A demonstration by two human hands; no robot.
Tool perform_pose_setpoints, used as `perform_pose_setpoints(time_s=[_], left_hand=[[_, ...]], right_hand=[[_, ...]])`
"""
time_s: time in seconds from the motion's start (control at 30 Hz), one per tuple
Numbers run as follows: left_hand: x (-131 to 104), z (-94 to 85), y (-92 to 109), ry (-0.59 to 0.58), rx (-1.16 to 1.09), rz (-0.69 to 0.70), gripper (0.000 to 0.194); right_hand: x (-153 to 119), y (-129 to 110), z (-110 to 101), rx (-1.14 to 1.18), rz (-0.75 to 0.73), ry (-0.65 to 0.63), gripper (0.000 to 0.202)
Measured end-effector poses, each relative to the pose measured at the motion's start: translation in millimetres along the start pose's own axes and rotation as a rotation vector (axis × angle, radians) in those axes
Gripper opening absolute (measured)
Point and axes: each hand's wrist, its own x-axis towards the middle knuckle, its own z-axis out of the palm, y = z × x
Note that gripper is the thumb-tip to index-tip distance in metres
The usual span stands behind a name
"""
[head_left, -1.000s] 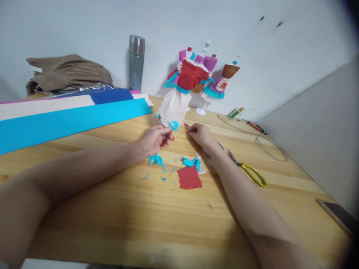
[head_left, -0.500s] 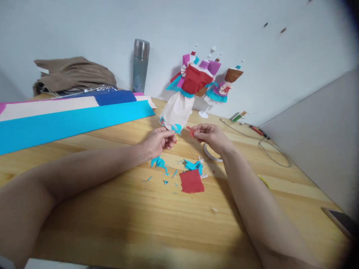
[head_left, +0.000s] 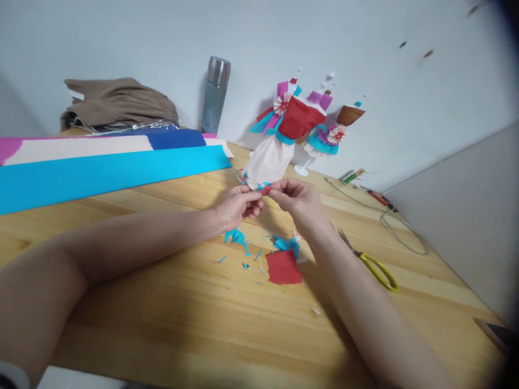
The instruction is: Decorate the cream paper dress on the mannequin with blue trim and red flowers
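Observation:
A small dress form wears a red top [head_left: 300,118], a turquoise waistband and a cream skirt [head_left: 269,160] with turquoise and red pieces along its hem. My left hand [head_left: 240,207] is closed at the hem, its thumb and finger pinching the lower edge. Beside it, my right hand [head_left: 295,199] pinches a small red piece [head_left: 266,190] against the hem. The fingertips of both hands nearly meet. On the table below lie a red square [head_left: 284,267] and turquoise scraps [head_left: 237,236].
Yellow-handled scissors [head_left: 379,270] lie beside my right forearm. Behind are more dressed forms [head_left: 352,115] and a flask [head_left: 215,96]. Paper strips [head_left: 113,174] and brown cloth [head_left: 121,105] are at the left. A cable [head_left: 405,246] and a dark device [head_left: 500,334] are at the right.
My right hand has moved left with the red piece, from apart to against the hem. The view has shifted, and the scissors now show beside my right forearm.

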Motion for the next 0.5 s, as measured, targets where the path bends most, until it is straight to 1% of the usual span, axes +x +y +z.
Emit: perform_pose_setpoints(time_s=[0.13,0.27,0.5], left_hand=[[-0.5,0.4,0.7,-0.016,-0.005,0.009,0.014],[-0.2,0.3,0.0,-0.03,-0.006,0.009,0.014],[0.9,-1.0,-1.6,-0.033,0.0,0.012,0.013]], right_hand=[[3.8,8.2,7.3,-0.043,-0.079,0.101,0.009],[4.7,13.9,10.0,-0.086,-0.097,0.162,0.009],[1.9,10.7,12.2,-0.176,-0.11,0.195,0.007]])
